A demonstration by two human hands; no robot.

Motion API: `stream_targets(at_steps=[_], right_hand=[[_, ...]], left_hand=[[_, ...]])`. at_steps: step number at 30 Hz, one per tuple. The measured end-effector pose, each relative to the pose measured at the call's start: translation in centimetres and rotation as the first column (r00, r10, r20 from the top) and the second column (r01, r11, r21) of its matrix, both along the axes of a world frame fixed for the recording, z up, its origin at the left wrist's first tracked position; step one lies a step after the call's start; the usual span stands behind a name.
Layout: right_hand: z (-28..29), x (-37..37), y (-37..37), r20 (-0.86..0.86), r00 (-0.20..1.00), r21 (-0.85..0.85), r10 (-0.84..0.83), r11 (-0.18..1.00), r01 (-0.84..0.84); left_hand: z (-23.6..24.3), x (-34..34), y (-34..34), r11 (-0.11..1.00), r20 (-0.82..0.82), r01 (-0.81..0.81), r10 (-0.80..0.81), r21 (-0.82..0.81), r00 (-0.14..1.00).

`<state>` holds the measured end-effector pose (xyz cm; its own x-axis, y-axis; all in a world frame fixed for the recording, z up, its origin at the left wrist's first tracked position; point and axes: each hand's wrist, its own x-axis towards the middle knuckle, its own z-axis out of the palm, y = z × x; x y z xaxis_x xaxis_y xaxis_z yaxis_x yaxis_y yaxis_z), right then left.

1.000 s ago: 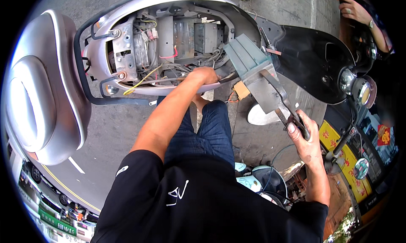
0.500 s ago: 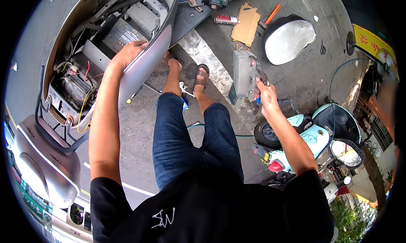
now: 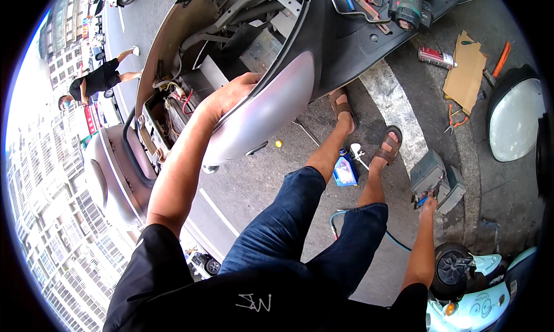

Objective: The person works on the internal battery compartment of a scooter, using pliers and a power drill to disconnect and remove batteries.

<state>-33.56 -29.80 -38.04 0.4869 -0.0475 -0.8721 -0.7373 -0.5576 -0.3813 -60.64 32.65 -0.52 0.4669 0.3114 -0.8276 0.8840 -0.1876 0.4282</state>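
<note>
My left hand is curled over the rim of the silver scooter body, fingertips hidden inside. Within that open body lie wires and a grey metal compartment. Off to the right, my right hand is closed on what looks like pliers with a blue grip, beside two grey box-shaped batteries. The darker battery is at the left, and the lighter battery adjoins it on the right. Which battery the tool grips, I cannot tell.
A power drill rests on the dark scooter floorboard. On the ground are a spray can, cardboard, orange-handled pliers, a blue bottle and a hose. A light-blue scooter stands lower right; a person walks in the street.
My right hand has lowered toward the ground, and the two batteries now appear side by side near it. My left hand stays on the rim. The view has swung left, bringing the street in.
</note>
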Motion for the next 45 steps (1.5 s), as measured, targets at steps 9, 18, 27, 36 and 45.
stream_targets(at_steps=[9, 18, 27, 36, 45], right_hand=[[17.1, 5.5, 14.5, -0.175, 0.746, -0.142, 0.642, 0.734, -0.665], [53.2, 4.1, 53.5, 0.488, 0.262, 0.052, 0.832, 0.272, -0.961], [44.3, -10.9, 69.5, 0.367, -0.107, 0.194, 0.924, -0.189, -0.963], [26.9, -16.4, 72.8, 0.128, 0.064, 0.030, 0.990, 0.061, -0.998], [21.8, -15.8, 72.8, 0.132, -0.125, -0.190, 0.983, -0.098, -0.977]], left_hand=[[-0.7, 0.0, -0.5, 0.988, 0.105, -0.136, 0.128, 0.076, 0.986], [-1.1, -0.2, -1.6, 0.973, -0.017, -0.190, 0.194, 0.130, 0.981], [-0.5, 0.8, -0.2, 0.974, 0.008, -0.228, 0.228, -0.009, 0.974], [-0.6, 0.5, -0.3, 0.950, -0.053, -0.304, 0.301, -0.065, 0.952], [-1.0, 0.4, -0.6, 0.956, -0.014, -0.289, 0.289, -0.049, 0.957]])
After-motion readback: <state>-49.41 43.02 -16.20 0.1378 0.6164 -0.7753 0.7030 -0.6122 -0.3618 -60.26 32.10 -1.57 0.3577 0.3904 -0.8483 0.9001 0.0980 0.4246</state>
